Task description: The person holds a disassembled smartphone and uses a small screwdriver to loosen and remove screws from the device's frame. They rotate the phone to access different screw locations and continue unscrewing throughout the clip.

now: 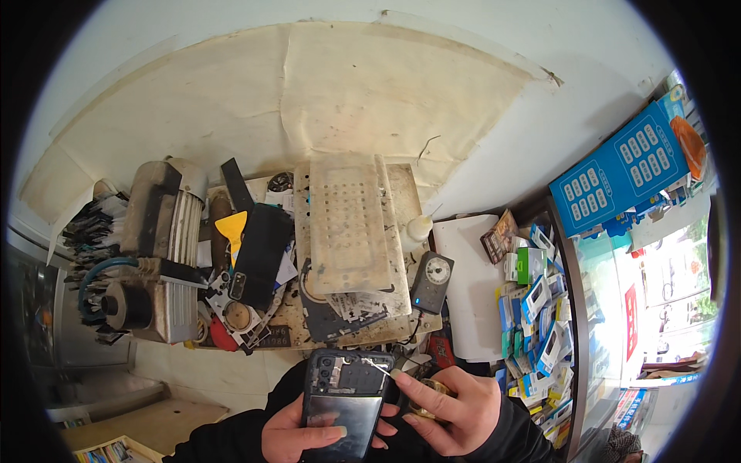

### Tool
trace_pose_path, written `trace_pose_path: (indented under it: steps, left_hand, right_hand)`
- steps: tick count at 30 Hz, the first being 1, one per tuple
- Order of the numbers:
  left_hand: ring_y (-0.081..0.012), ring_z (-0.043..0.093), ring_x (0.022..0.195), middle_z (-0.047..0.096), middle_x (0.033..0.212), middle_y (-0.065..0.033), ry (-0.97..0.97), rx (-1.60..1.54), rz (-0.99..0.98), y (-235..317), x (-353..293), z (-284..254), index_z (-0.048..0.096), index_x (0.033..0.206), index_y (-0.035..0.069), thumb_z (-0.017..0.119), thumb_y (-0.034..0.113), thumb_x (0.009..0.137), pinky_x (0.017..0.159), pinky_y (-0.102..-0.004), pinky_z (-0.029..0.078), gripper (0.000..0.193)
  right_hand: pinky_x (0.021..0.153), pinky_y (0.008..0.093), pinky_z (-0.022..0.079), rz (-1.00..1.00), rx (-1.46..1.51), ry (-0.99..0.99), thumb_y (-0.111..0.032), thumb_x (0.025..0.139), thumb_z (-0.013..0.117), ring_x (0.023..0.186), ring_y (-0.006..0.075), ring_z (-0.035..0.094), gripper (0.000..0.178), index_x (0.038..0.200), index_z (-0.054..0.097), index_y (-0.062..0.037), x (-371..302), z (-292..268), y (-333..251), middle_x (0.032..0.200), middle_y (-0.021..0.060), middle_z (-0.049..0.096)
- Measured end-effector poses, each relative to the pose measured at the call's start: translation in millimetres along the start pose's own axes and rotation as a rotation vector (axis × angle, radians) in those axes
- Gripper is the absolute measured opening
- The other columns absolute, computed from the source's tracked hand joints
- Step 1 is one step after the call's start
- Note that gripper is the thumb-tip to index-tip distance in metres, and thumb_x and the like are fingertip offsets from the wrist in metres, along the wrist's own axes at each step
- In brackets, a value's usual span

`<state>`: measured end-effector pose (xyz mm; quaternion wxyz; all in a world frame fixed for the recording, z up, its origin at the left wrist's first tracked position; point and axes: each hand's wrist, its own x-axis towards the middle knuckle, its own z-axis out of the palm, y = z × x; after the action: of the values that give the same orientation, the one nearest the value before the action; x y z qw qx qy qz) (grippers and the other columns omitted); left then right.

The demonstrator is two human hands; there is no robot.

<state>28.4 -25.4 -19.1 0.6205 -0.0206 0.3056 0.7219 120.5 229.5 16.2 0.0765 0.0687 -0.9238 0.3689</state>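
While the left hand [297, 436] grips the opened phone [345, 403], the right hand [455, 409] pinches tweezers [380, 368] above it.

Perforated mat [349, 224]; yellow scraper [231, 228]; glue bottle [417, 229]

Blue rectangular sign [621, 171] upper right; small blue, green and white boxed packages [536, 305] heaped below it.

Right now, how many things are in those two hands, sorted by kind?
Opened phone, back up, in the left hand: 1
Thin metal tool, in the right hand: 1
Small round brass-coloured thing, also in the right hand: 1
Total: 3
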Motion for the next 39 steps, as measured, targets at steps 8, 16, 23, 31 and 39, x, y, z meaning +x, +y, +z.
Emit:
trace_pose_path:
  steps: [8, 16, 23, 31, 39]
  left_hand:
    - [-0.0437, 0.057, 0.139, 0.05, 0.158, -0.0283, 0.044, 0.011, -0.07, 7.0, -1.4, 6.5, 0.033, 0.161, -0.005, 0.059, 0.009, 0.101, 0.12, -0.0591, 0.044, 0.068]
    - [-0.0432, 0.057, 0.139, 0.05, 0.156, -0.0285, 0.025, -0.002, -0.054, 5.5, -1.3, 5.6, 0.034, 0.161, -0.005, 0.059, 0.009, 0.101, 0.12, -0.0592, 0.045, 0.067]
    - [-0.0421, 0.058, 0.138, 0.051, 0.155, -0.0289, 0.026, 0.024, -0.062, 5.1, -3.1, 5.9, 0.036, 0.16, -0.005, 0.06, 0.011, 0.102, 0.12, -0.0577, 0.045, 0.065]
    - [-0.0405, 0.061, 0.135, 0.061, 0.144, -0.0274, 0.026, 0.09, -0.137, 8.8, -6.2, 4.8, 0.04, 0.158, -0.006, 0.055, 0.014, 0.105, 0.118, -0.0514, 0.046, 0.059]
    - [-0.0396, 0.062, 0.134, 0.063, 0.141, -0.0267, 0.049, 0.085, -0.154, 8.6, -6.9, 6.0, 0.041, 0.156, -0.006, 0.054, 0.013, 0.105, 0.117, -0.0505, 0.048, 0.055]
  right_hand:
    - [0.054, 0.0385, 0.048, -0.012, 0.018, 0.004, -0.012, 0.084, 0.081, 0.059, 0.0298, 0.058, 0.061, 0.144, 0.071, -0.0166, -0.5, 0.6, 0.5, 0.076, 0.0105, 0.052]
    - [0.053, 0.0381, 0.048, -0.02, 0.029, 0.019, -0.012, 0.083, 0.081, 0.058, 0.0292, 0.058, 0.06, 0.142, 0.072, -0.0155, 0.2, 1.1, -0.9, 0.076, 0.0104, 0.052]
    - [0.053, 0.0371, 0.048, -0.028, 0.037, 0.044, -0.01, 0.083, 0.081, 0.058, 0.0284, 0.058, 0.059, 0.141, 0.072, -0.0134, 2.0, 2.1, -3.7, 0.075, 0.0098, 0.053]
    - [0.053, 0.0366, 0.048, -0.03, 0.046, 0.047, -0.011, 0.084, 0.081, 0.058, 0.0277, 0.058, 0.057, 0.141, 0.072, -0.0112, 3.2, 5.4, -6.8, 0.073, 0.0101, 0.054]
    - [0.055, 0.0373, 0.05, -0.006, 0.051, 0.055, -0.011, 0.085, 0.08, 0.06, 0.0289, 0.06, 0.055, 0.139, 0.073, -0.0112, 4.0, 11.5, -11.0, 0.076, 0.0114, 0.059]
